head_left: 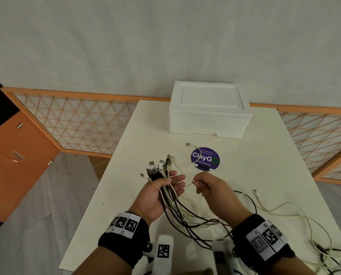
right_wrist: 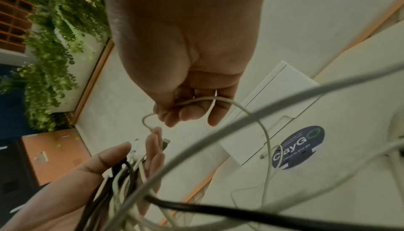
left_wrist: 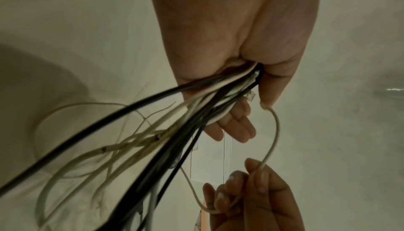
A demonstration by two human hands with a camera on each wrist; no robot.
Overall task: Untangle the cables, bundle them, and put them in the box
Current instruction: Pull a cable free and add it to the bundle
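My left hand [head_left: 173, 180] is raised above the white table [head_left: 265, 151], palm up. Its thumb clamps a bundle of black and white cables [head_left: 164, 171] whose plugs stick up past the fingers. The rest of the bundle trails down to the table in a tangle [head_left: 195, 217]. My right hand [head_left: 195, 182] is close beside it and pinches a thin white cable [left_wrist: 276, 131] that loops over to the left fingertips. In the right wrist view the same cable [right_wrist: 251, 112] curves toward the table. The white foam box [head_left: 209, 120] stands at the back with its lid on.
A purple round sticker [head_left: 205, 158] lies in front of the box, with a white plug [head_left: 188, 144] beside it. Loose cables [head_left: 284, 211] sprawl over the right side of the table. An orange lattice screen [head_left: 76, 124] stands behind, and an orange cabinet [head_left: 17, 155] is on the left.
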